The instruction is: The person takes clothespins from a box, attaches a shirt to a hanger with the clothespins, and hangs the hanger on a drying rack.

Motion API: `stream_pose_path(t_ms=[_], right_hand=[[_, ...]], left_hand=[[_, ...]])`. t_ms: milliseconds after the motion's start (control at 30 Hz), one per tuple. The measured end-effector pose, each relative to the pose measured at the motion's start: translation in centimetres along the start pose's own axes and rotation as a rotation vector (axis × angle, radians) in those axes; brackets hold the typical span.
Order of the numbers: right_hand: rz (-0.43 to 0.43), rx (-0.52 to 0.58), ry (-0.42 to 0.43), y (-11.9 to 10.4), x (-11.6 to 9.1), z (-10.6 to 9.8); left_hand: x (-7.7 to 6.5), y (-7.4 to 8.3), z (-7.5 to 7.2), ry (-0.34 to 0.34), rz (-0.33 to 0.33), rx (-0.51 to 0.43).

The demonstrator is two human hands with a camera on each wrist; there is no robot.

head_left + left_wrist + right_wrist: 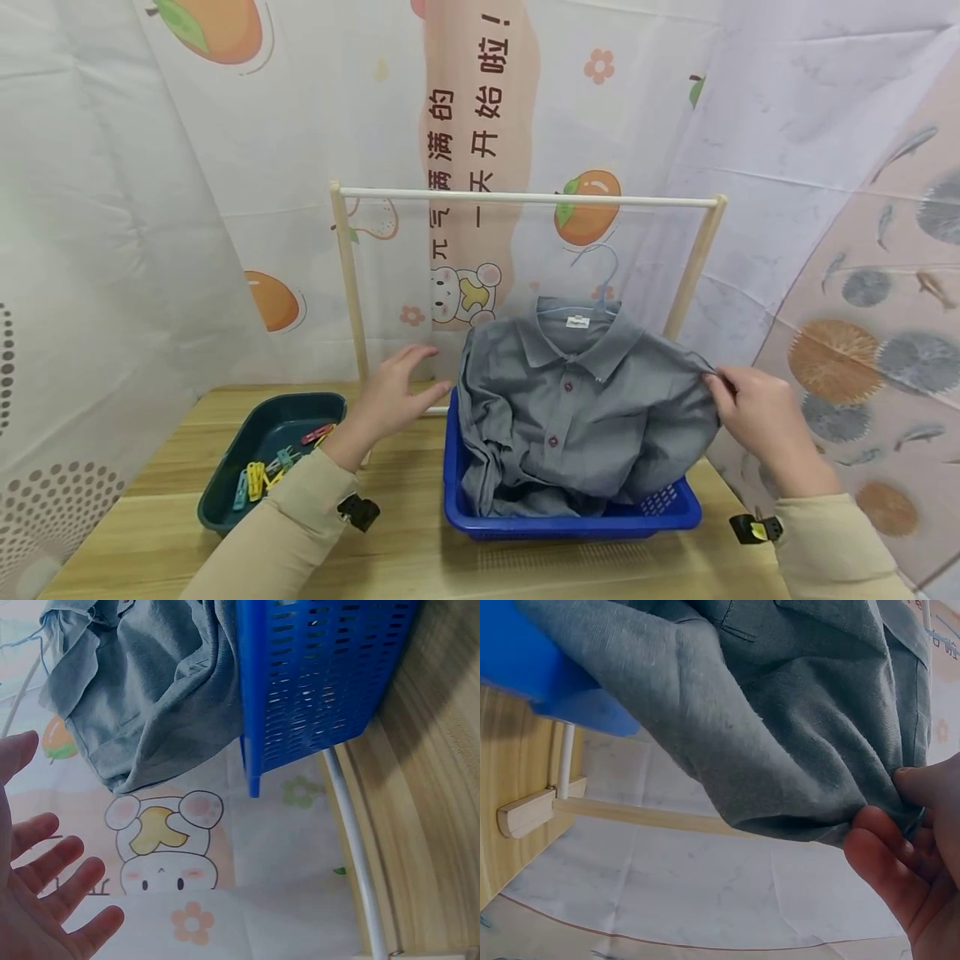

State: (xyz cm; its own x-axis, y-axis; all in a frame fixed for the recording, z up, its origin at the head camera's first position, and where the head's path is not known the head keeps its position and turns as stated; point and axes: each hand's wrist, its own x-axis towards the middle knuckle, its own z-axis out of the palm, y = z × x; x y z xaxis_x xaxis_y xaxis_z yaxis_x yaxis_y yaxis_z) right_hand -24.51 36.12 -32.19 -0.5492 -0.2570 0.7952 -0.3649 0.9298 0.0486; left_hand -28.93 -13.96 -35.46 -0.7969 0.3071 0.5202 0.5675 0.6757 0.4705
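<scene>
A grey button-up shirt with a collar and dark red buttons rises out of a blue plastic basket, its lower part bunched inside. A light blue hanger sits in the shirt's neck, hook upward. My right hand pinches the shirt's shoulder at the right and pulls it outward; the right wrist view shows thumb and fingers on the grey cloth. Left of the shirt, my left hand holds nothing, fingers spread and apart from the cloth, as the left wrist view also shows.
A rack with a white rail and wooden posts stands behind the basket. On the left, a dark green tray contains several coloured clothespins. Printed curtains surround the wooden table at the back and sides.
</scene>
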Motion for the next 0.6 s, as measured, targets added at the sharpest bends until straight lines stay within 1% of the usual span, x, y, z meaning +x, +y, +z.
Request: stream_pose_path(t_ms=[167, 333, 467, 600], right_hand=[[-0.001, -0.005, 0.012, -0.1, 0.6, -0.4], [0.015, 0.0, 0.001, -0.3, 1.2, -1.0], [0.03, 0.007, -0.007, -0.6, 1.5, -1.3], [0.02, 0.01, 0.007, -0.7, 1.7, -1.3]], left_hand=[[0.2, 0.4, -0.7, 0.012, 0.017, -0.005], [0.3, 0.7, -1.3, 0.03, 0.029, -0.041], [0.2, 0.7, -1.7, 0.044, 0.025, -0.05], [-0.1, 0.7, -2.0, 0.056, 0.011, -0.048]])
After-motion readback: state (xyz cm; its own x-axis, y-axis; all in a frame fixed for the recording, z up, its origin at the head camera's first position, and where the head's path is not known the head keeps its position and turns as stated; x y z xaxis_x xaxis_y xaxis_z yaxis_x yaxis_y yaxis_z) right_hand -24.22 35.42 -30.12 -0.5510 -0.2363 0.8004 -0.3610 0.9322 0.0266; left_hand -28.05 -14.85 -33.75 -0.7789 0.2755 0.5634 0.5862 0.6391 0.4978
